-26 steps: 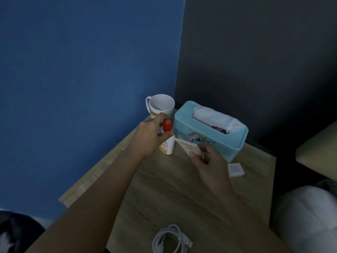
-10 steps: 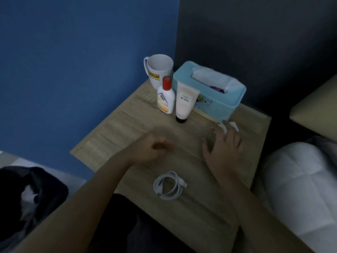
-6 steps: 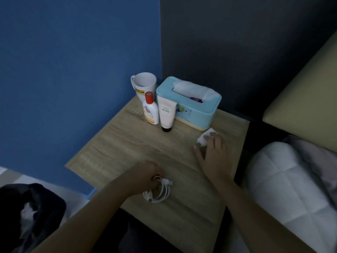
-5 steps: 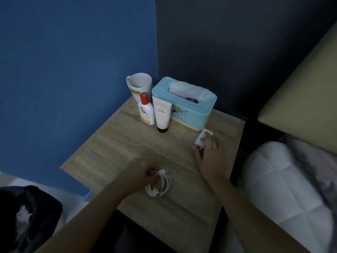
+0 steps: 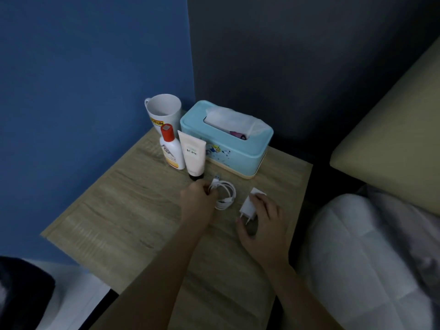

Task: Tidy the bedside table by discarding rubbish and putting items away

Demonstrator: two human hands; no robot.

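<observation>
Head view: cable (image 5: 226, 194) and charger (image 5: 248, 206) got brought together on the bedside table (image 5: 114, 210)
left hand (image 5: 198, 203): curled, pinched cable near the tube (image 5: 194, 156)
right hand (image 5: 263, 225): curled round charger
task: both likely ready for stowing

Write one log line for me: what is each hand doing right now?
left hand: grips coiled cable | right hand: holds charger plug | lotion bottle, tube: upright by tissue box

Matt wood-grain table (image 5: 133, 210), glossy plastic tissue box (image 5: 238, 153), smooth ceramic mug (image 5: 164, 110)
</observation>
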